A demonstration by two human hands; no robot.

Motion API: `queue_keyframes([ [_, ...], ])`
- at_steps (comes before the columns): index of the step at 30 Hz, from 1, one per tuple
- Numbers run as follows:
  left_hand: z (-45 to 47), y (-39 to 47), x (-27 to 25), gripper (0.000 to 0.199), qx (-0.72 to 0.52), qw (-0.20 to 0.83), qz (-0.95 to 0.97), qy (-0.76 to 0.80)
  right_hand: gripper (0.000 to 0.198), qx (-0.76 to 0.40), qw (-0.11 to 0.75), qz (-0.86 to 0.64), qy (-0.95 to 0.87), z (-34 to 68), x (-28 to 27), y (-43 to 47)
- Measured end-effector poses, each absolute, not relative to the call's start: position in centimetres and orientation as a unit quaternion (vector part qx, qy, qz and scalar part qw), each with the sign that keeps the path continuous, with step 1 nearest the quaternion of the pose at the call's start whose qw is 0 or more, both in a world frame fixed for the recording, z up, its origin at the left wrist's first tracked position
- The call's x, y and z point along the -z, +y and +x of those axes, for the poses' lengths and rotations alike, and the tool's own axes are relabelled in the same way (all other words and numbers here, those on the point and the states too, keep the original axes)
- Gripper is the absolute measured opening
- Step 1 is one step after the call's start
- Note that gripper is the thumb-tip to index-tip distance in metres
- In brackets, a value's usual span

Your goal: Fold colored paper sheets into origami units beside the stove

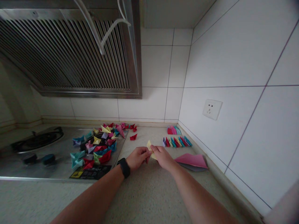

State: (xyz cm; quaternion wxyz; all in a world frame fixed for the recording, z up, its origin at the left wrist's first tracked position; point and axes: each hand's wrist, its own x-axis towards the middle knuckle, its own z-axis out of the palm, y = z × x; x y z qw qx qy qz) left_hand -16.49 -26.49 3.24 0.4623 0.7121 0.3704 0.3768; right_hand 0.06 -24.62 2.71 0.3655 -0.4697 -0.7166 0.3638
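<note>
Fingers (146,154) of the left hand (136,159) and right hand (164,158) are pinched together on a yellow paper (149,145), held over the counter (144,199). It looks partly folded — probably unfinished. Plenty seems done already, judging by the heap of folded papers (97,141) along the right edge of the stove (62,141). Still left, perhaps — the small paper row (177,142) near the counter's back right corner and the pink paper (192,160) by its right edge.
</note>
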Motion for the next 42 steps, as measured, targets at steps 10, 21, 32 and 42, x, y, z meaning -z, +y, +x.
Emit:
queue_keyframes([
  [10,-16.6,-26.0,-2.8,0.041,-0.404,0.524,0.680,0.315,0.062,-0.415,0.387,-0.435,-0.699,-0.5,-2.9,-25.1],
  [21,-16.0,-26.1,-2.5,0.047,-0.334,0.521,0.702,0.352,0.063,-0.279,0.374,-0.500,-0.729,0.2,-2.8,-24.4],
  [32,-15.7,-25.3,-2.3,0.052,-0.268,0.563,0.695,0.358,0.065,-0.292,0.352,-0.498,-0.737,1.0,-2.4,-24.9],
  [42,-15.1,-25.9,-1.7,0.052,-0.305,0.461,0.728,0.406,0.062,-0.238,0.339,-0.507,-0.756,1.5,-2.5,-24.7],
])
